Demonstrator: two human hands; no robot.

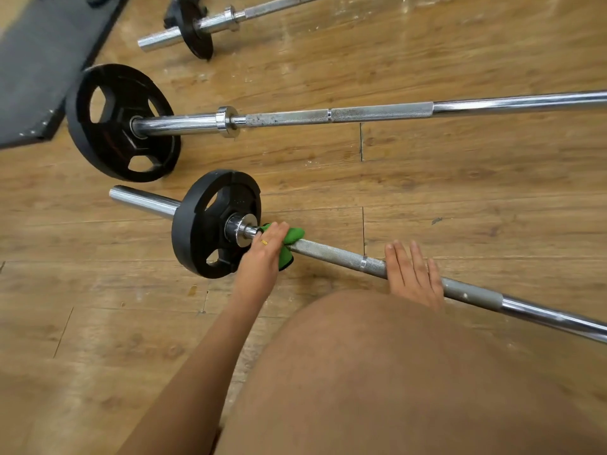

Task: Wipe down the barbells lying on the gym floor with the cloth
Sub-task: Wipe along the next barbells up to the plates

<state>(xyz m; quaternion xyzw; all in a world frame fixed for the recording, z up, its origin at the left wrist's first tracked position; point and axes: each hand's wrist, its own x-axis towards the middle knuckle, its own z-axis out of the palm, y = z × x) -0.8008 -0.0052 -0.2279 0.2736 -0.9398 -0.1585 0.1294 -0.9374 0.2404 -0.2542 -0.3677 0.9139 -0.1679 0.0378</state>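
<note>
Three barbells lie on the wooden floor. The nearest barbell (pixel 331 252) runs from centre left to lower right and carries a small black plate (pixel 200 224). My left hand (pixel 266 247) grips a green cloth (pixel 292 236) wrapped round its shaft, right beside the collar. My right hand (pixel 412 274) rests flat on the knurled shaft further right, fingers straight. A middle barbell (pixel 377 113) with a large black plate (pixel 121 123) lies beyond it. The far barbell (pixel 216 23) sits at the top.
A grey floor mat (pixel 42 60) covers the upper left corner. My bare knee (pixel 377 372) fills the lower middle of the view and hides part of the floor and my right wrist. Bare wooden floor (pixel 460 192) separates the near and middle barbells.
</note>
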